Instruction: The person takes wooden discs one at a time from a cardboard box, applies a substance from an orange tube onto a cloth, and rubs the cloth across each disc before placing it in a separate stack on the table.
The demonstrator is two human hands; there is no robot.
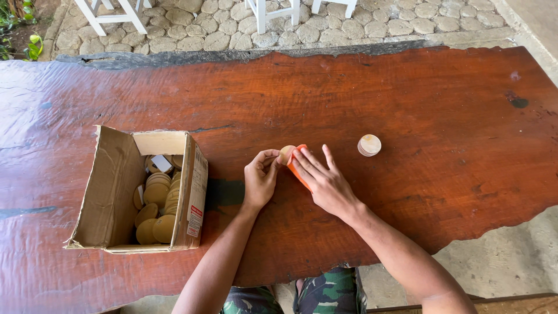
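My left hand (260,179) pinches a small round wooden disc (285,154) on edge, just above the red-brown wooden table (407,104). My right hand (323,181) presses an orange sanding pad (296,166) against the disc's side, fingers stretched flat along the pad. A short stack of similar wooden discs (369,145) lies on the table to the right of my right hand. To my left stands an open cardboard box (116,192) holding several pale wooden discs (157,200).
The table's rough dark far edge (232,55) borders a cobblestone floor (360,26) with white chair legs (264,14). My camouflage-trousered knees (314,296) show under the near edge. Green plants (17,29) sit at far left.
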